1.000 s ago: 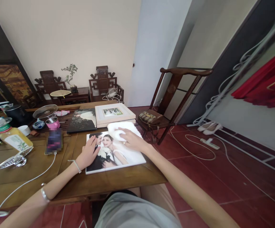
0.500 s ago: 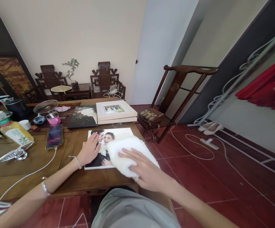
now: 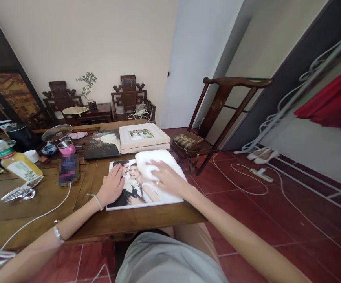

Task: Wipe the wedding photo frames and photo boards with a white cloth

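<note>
A photo panel with a printed couple lies flat near the table's front edge. My left hand rests on its left part, fingers stretched out and holding nothing. A fluffy white cloth covers the panel's upper right part. On top of the cloth, my right hand grips and presses it against the print, partly hiding the right side of the picture.
Behind the panel are a stack of white frames and a dark photo panel. A phone, pink cup, yellow bottle and clear clip occupy the left. A chair holding a bag stands right.
My right hand has slid the white cloth away from me, up toward the panel's far edge, uncovering its lower right part. My left hand stays on the print.
</note>
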A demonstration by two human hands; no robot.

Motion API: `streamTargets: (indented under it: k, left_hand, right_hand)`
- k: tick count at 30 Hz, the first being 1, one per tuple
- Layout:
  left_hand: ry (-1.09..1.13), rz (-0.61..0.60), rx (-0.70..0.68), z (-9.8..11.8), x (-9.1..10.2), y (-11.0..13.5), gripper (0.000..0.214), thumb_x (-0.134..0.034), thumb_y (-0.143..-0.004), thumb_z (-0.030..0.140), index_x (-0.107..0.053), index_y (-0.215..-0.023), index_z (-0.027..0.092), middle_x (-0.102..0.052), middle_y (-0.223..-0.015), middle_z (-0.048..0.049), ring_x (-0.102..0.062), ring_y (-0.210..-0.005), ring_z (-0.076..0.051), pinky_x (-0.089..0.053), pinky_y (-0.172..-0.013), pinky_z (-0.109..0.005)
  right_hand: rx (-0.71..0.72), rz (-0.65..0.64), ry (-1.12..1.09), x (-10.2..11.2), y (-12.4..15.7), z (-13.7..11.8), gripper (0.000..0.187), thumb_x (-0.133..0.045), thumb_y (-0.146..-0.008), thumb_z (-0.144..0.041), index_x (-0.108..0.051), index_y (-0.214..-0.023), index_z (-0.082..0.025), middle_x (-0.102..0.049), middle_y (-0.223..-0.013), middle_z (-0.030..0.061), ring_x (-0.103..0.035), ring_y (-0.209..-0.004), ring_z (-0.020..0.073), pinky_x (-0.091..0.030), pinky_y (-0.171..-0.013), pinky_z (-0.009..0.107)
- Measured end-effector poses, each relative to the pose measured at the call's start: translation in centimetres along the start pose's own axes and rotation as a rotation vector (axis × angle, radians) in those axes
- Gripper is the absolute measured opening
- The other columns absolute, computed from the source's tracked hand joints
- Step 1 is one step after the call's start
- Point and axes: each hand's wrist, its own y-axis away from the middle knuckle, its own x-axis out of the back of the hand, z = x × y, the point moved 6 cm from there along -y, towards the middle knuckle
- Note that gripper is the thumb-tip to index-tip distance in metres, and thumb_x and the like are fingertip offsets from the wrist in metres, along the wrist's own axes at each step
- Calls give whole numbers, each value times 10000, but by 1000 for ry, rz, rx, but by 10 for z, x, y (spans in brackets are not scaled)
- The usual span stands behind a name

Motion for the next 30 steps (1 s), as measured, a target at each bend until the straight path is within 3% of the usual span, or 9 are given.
streamTargets:
  k: [5,8,11,15,19,22,26,30]
  left_hand:
    - [29,21,9,0,1,1,520,-249,-973,343,-291,-1444,126,-269,-1526,-162,-244,-1406,-271,-370,-1026,-471]
    - [31,32,-3,0,0,1,518,-257,-971,343,-301,-1442,130,-274,-1524,-159,-250,-1403,-269,-371,-1023,-463]
    - [17,29,-8,0,-1,1,517,-252,-971,339,-305,-1440,127,-271,-1525,-161,-238,-1408,-272,-379,-1016,-463]
    - [-2,13,2,-1,-1,1,522,-242,-972,335,-298,-1443,114,-263,-1528,-164,-232,-1412,-276,-375,-1024,-472]
    - [-8,42,-17,-3,-1,1,520,-244,-978,344,-293,-1449,128,-267,-1527,-164,-237,-1410,-281,-389,-1010,-464]
    - [-1,56,-27,-6,-3,0,512,-242,-984,346,-287,-1455,150,-270,-1526,-160,-241,-1409,-276,-392,-1004,-457]
    - [22,73,-25,-8,-3,0,509,-257,-981,346,-299,-1451,155,-277,-1524,-156,-254,-1403,-271,-381,-1017,-452]
    - [36,77,-14,-7,-4,0,506,-267,-974,346,-319,-1443,162,-291,-1520,-147,-263,-1400,-279,-384,-1020,-453]
  right_hand:
    - [21,-54,-45,7,69,-57,300,-482,-626,-12,-668,-808,-161,-371,-1481,107,-174,-1416,313,-170,-1131,568]
    - [73,-74,-56,9,89,-78,288,-489,-605,-27,-667,-781,-170,-345,-1496,98,-166,-1417,319,-169,-1126,580]
    - [88,-73,-65,10,79,-72,286,-503,-608,-42,-666,-800,-178,-393,-1470,96,-240,-1395,316,-225,-1109,560]
    - [28,-15,-42,7,31,-33,272,-532,-654,-60,-668,-867,-161,-472,-1404,148,-343,-1347,313,-281,-1083,524]
    - [1,5,15,-2,-19,4,285,-530,-729,-67,-648,-983,-124,-534,-1311,212,-345,-1343,326,-245,-1071,580]
    - [-6,0,26,-7,-37,17,307,-514,-766,-61,-632,-1044,-115,-545,-1292,214,-326,-1356,321,-221,-1072,595]
    - [19,-31,5,-5,-23,5,319,-506,-731,-30,-646,-1002,-124,-485,-1370,206,-284,-1378,322,-217,-1082,591]
    - [68,-104,-50,5,25,-35,323,-486,-667,-7,-659,-897,-154,-424,-1442,142,-231,-1401,309,-188,-1108,583]
